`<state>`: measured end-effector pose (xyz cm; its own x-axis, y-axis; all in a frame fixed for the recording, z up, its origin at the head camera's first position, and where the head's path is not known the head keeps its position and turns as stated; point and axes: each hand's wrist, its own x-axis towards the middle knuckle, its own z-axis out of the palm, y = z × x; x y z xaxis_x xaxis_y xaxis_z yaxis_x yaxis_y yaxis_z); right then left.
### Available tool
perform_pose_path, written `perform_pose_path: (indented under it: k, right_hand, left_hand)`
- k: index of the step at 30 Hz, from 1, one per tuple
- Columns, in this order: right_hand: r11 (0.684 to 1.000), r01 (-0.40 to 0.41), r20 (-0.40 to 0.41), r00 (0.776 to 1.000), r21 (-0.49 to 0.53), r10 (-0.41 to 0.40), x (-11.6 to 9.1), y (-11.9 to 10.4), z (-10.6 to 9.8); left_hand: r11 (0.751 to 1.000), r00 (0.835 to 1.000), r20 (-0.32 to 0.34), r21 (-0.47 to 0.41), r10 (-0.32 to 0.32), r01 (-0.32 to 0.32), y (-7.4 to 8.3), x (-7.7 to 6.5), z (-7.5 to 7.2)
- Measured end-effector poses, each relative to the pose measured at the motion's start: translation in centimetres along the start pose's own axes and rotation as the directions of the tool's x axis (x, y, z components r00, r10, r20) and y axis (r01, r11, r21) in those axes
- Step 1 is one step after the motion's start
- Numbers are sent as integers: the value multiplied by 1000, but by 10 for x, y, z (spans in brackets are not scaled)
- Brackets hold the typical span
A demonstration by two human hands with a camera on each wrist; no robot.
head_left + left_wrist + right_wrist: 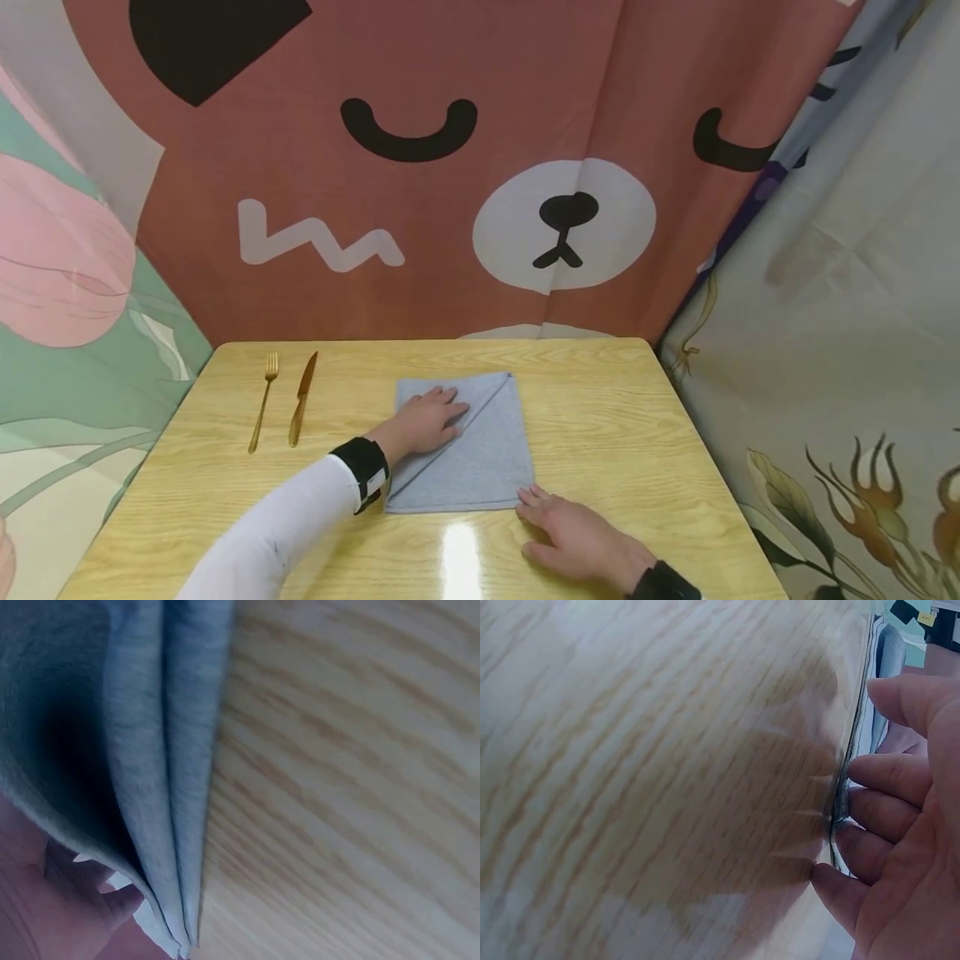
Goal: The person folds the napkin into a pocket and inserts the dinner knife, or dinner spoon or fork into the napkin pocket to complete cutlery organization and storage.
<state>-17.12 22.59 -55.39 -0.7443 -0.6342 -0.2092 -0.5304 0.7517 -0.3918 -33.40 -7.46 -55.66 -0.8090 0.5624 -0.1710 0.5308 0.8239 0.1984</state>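
Note:
A folded grey-blue cloth napkin lies roughly square on the wooden table, with a diagonal fold edge running across its top layer. My left hand rests on its upper left part, fingers spread and straight. In the left wrist view the napkin's stacked layers show, with a gap beneath the top one. My right hand touches the napkin's near right corner with extended fingertips. Seen from the right wrist, the fingertips meet the table along the napkin's thin edge.
A gold fork and a gold knife lie side by side on the left of the table. A curtain with a bear print hangs behind the table, and patterned fabric hangs along the right side.

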Motion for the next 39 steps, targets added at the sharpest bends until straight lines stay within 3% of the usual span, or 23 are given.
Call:
perform_pose_path:
  k: [5,13,20,28,39]
  right_hand:
    - [1000,-7,-2,1000,2,7,0,0,-1]
    - [1000,-13,9,1000,8,12,2,-1,-1]
    - [1000,-12,9,1000,11,12,2,-1,-1]
    - [1000,-8,15,1000,-14,8,5,0,-3]
    - [998,27,1,1000,-54,-27,18,-2,-15]
  left_hand:
    - [1000,999,34,-3,31,-30,-8,-8,2]
    - [992,995,50,88,83,-88,-28,-31,11]
    - [996,996,67,66,60,-64,-36,-58,9]
    - [998,996,71,31,46,-49,-49,-80,11]
    - [999,995,86,-27,45,-43,-54,-93,8]
